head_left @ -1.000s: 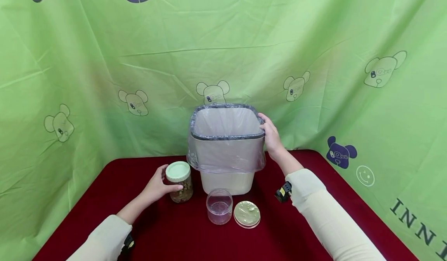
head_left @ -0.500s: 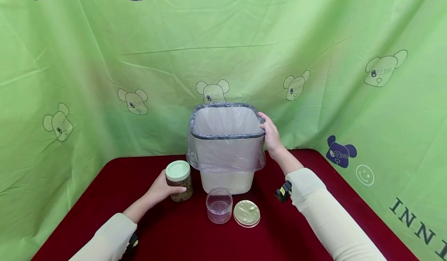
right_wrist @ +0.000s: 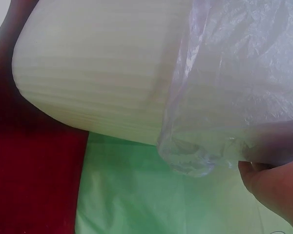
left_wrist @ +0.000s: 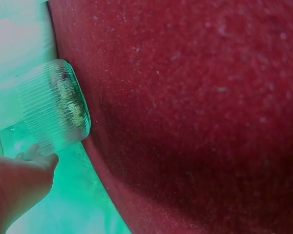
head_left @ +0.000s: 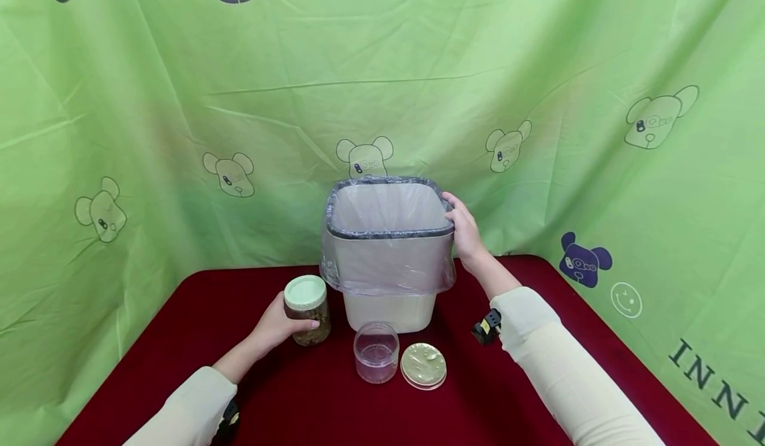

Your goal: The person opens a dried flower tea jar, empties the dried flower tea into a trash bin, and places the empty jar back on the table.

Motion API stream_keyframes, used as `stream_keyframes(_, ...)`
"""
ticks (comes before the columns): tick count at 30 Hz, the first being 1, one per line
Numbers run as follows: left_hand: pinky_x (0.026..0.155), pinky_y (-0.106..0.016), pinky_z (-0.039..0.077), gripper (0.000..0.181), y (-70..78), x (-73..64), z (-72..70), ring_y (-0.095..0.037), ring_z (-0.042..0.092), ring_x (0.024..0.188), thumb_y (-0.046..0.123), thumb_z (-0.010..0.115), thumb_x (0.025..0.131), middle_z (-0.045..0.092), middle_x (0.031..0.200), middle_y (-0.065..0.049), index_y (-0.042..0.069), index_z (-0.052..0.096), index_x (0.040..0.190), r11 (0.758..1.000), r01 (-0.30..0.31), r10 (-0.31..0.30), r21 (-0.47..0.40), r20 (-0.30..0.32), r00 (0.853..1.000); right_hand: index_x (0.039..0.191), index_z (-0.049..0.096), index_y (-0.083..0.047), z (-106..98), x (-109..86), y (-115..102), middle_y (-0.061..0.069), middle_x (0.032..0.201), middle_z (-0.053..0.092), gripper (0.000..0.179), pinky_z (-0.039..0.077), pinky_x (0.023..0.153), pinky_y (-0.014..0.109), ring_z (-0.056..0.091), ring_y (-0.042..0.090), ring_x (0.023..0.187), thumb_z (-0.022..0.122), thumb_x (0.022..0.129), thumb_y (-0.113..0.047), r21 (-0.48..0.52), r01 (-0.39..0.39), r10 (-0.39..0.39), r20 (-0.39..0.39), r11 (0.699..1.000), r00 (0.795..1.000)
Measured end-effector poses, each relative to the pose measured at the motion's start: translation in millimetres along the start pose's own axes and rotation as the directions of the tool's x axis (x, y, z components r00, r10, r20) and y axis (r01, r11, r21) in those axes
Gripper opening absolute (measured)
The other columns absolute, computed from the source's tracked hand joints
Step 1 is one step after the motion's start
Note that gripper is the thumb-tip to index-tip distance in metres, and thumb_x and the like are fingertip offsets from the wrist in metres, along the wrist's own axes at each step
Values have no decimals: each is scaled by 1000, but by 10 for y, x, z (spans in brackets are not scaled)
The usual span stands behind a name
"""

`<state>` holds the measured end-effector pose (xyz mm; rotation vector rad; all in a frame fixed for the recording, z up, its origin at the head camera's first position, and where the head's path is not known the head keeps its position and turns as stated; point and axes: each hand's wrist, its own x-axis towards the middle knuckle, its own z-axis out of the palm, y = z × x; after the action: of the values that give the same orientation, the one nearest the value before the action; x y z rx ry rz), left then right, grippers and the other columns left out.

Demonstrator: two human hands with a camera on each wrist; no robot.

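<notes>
My left hand [head_left: 276,323] grips a clear jar [head_left: 315,330] with a pale green lid [head_left: 305,292], its thumb across the front and the other fingers hidden behind. In the left wrist view, brown and yellowish bits show inside the ribbed jar [left_wrist: 56,105], which stands upright on the red cloth. A white bin [head_left: 390,313] lined with a clear plastic bag [head_left: 391,267] stands at the back. My right hand [head_left: 466,233] holds the right side of its rim, over the bag. Close up in the right wrist view, the bag [right_wrist: 244,63] hangs loosely down the bin's wall.
An uncovered clear round container [head_left: 376,360] stands in front of the bin. Right of it lie stacked round gold lids [head_left: 424,365]. Dark red cloth [head_left: 335,413] covers the table, and a green patterned curtain [head_left: 287,121] closes off the back and sides.
My left hand has moved slightly to the right, its fingers sliding further behind the jar and its thumb further across the front. The right hand and the bin look unmoved.
</notes>
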<state>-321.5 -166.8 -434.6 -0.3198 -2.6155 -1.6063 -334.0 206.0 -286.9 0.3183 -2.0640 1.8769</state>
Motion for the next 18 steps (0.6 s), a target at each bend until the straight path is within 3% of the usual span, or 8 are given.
stream_keyframes(11, 103, -54, 36, 92, 17, -4, -6, -39, 45, 124, 19, 87, 71, 48, 133, -25, -6, 33, 141, 1000, -9, 10, 17, -9, 1000, 156, 11, -8, -48, -3, -1, 14, 160, 10, 65, 11, 116, 41, 12, 27, 145, 33, 95, -14, -22, -32, 33, 19, 999, 999)
stream_keyframes(18, 103, -56, 35, 91, 10, 5, -12, -40, 46, 123, 18, 87, 70, 48, 132, -26, -7, 34, 140, 999, -21, 21, 24, -20, 1000, 155, 5, -3, -80, -19, 3, 20, 158, 13, 66, 12, 116, 42, 14, 30, 144, 36, 99, -21, -38, -29, 29, 14, 999, 999)
